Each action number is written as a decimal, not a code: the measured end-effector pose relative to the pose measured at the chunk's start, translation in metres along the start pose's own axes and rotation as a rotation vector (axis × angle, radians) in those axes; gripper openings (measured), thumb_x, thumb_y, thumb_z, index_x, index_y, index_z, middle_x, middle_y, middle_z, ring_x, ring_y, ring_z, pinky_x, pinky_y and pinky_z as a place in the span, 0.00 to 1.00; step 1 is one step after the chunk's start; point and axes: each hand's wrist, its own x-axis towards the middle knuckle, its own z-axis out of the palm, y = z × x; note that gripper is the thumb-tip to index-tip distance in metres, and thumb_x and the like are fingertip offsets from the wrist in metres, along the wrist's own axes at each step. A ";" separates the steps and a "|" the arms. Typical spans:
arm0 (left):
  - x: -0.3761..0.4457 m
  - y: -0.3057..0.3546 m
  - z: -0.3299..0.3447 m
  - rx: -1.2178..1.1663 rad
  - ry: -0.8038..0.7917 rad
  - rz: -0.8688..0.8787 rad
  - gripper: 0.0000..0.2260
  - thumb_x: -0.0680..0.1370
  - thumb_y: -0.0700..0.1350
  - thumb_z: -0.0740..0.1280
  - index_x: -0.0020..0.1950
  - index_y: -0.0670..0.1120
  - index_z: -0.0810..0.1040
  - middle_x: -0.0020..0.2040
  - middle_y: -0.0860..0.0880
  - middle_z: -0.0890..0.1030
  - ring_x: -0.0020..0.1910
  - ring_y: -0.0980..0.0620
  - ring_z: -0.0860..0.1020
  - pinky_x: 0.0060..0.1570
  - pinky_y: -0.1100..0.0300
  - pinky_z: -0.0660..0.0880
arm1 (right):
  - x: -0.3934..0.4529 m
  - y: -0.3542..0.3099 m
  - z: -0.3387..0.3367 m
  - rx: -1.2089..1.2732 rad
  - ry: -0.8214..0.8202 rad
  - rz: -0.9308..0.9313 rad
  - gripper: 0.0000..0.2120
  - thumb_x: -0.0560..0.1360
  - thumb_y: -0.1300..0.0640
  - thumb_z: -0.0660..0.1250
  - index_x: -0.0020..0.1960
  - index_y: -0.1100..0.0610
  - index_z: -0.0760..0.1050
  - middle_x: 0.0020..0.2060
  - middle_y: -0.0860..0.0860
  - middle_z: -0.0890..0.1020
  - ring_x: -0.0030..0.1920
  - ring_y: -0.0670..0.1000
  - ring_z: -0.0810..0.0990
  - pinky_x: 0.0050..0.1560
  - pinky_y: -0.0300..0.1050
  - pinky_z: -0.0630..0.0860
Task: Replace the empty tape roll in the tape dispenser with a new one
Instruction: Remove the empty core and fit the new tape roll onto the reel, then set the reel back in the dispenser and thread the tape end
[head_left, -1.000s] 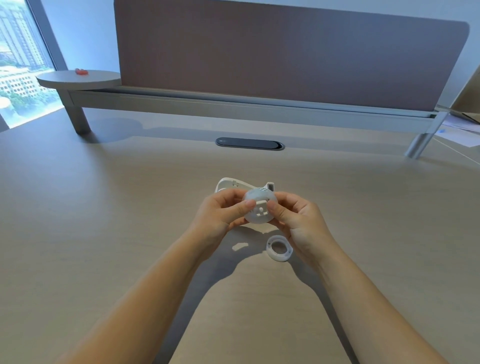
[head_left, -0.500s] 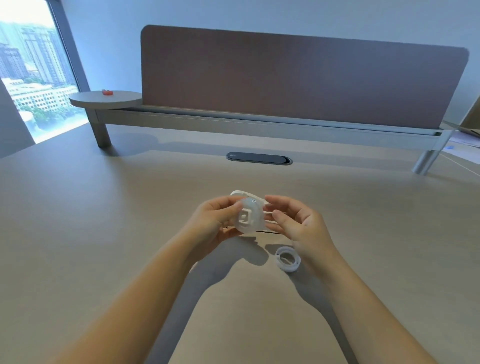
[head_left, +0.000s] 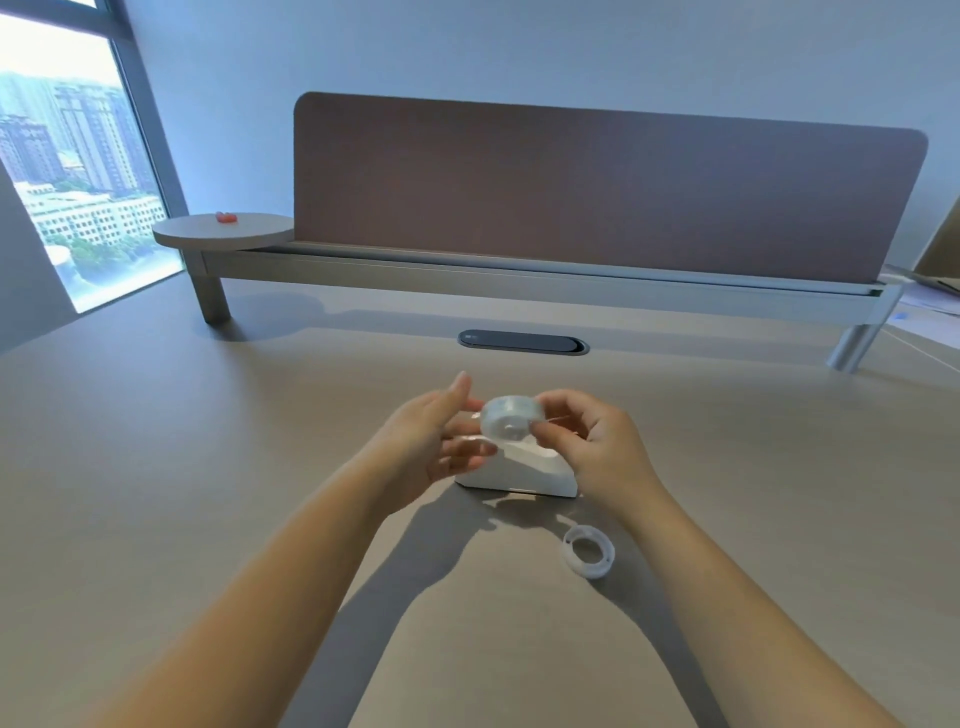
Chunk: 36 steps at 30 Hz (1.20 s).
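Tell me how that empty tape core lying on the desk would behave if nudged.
The empty tape core looks like a thin, hollow plastic ring, so probably very light. It lies flat on the desk, so a nudge should slide it rather than roll it. Tipped on edge, it likely rolls.

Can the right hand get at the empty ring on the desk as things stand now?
Probably yes, but not freely: the empty ring lies bare just under the right hand, yet that hand pinches the new tape roll.

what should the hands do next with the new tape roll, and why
Probably lower the new tape roll into the white dispenser right beneath it. The right hand pinches the roll, the left hand is open beside it, and the empty core already lies on the desk.
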 end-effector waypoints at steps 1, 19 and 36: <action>0.001 0.000 -0.002 0.081 0.009 0.078 0.13 0.75 0.53 0.57 0.48 0.45 0.74 0.42 0.46 0.78 0.37 0.53 0.77 0.35 0.66 0.76 | 0.004 0.001 -0.001 0.006 0.013 0.022 0.07 0.71 0.62 0.65 0.41 0.51 0.75 0.35 0.44 0.78 0.35 0.42 0.76 0.37 0.28 0.73; 0.048 -0.009 -0.011 0.774 0.136 0.366 0.07 0.73 0.43 0.64 0.49 0.43 0.77 0.44 0.50 0.77 0.46 0.51 0.75 0.50 0.57 0.72 | 0.042 0.028 0.006 -0.232 -0.004 0.137 0.06 0.69 0.61 0.68 0.45 0.59 0.78 0.36 0.50 0.78 0.35 0.45 0.75 0.34 0.29 0.71; 0.060 -0.019 -0.013 0.411 0.043 0.169 0.07 0.73 0.40 0.64 0.35 0.46 0.73 0.36 0.49 0.75 0.36 0.54 0.73 0.40 0.63 0.71 | 0.041 0.043 0.007 -0.255 -0.048 0.134 0.11 0.68 0.61 0.69 0.51 0.60 0.79 0.37 0.45 0.74 0.37 0.40 0.72 0.34 0.21 0.66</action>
